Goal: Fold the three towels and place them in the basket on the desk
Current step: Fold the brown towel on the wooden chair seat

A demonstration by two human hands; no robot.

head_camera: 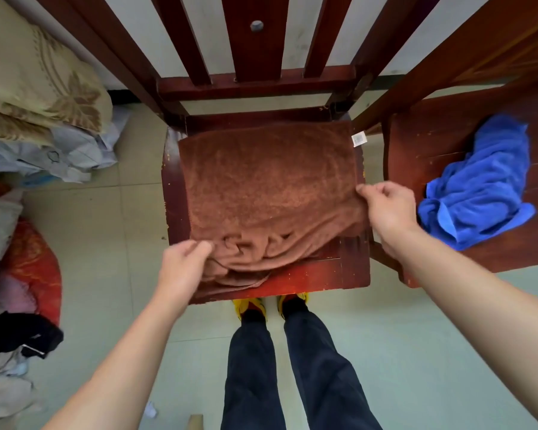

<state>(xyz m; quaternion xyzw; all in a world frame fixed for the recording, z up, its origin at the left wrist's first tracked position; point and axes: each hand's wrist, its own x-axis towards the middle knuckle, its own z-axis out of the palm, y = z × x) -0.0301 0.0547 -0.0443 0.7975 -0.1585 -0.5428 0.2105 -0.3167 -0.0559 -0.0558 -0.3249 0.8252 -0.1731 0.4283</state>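
A brown towel [267,181] lies spread over the seat of a dark red wooden chair [308,277], its near edge bunched into wrinkles. A white tag sticks out at its far right corner. My left hand [184,268] pinches the near left corner of the brown towel. My right hand [389,209] pinches its right edge. A blue towel [482,187] lies crumpled on a second red chair [423,144] to the right. No basket or desk is in view, and I see only two towels.
Folded bedding [35,85] and a pile of clothes [16,274] lie on the tiled floor at the left. The chair's slatted back [255,51] rises at the far side. My legs and yellow shoes [252,308] stand just below the seat.
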